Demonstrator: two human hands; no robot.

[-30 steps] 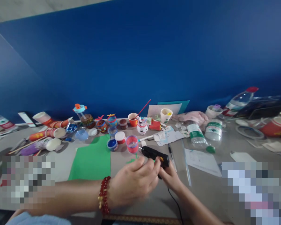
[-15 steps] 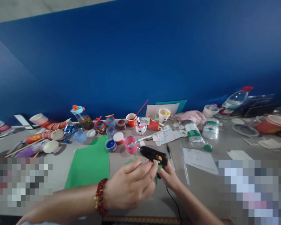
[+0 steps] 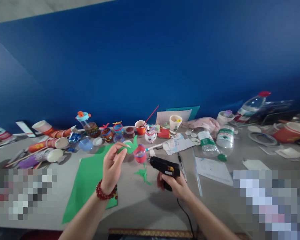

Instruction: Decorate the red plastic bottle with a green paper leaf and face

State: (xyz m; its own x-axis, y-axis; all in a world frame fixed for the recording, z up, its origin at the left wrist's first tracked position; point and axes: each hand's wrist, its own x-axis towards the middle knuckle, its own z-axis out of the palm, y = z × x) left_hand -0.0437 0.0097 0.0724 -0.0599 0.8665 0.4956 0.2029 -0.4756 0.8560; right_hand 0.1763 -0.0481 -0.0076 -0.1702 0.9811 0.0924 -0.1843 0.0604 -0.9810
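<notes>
Between the thumb and fingers of my left hand (image 3: 113,166) is a green paper cutout (image 3: 132,145) with pointed tips, raised beside a small red cup (image 3: 140,153). My right hand (image 3: 176,183) is wrapped round the handle of a black glue gun (image 3: 165,166), whose nozzle points left toward the cup. Another green leafy cutout (image 3: 143,174) lies on the table below the cup. A large green sheet (image 3: 87,180) lies at the left, partly behind my left hand and wrist.
Decorated cups (image 3: 106,134) and paint pots stand along the blue wall. Paper cups (image 3: 47,145) lie at the left. Plastic bottle pieces (image 3: 207,143), papers (image 3: 213,170) and a pen (image 3: 181,163) are on the right. The glue gun's cord (image 3: 186,215) runs to the front edge.
My left hand has moved away from the glue gun to the left and up, with the green cutout now visible in it. The other cutout on the table is uncovered. My right hand has barely moved.
</notes>
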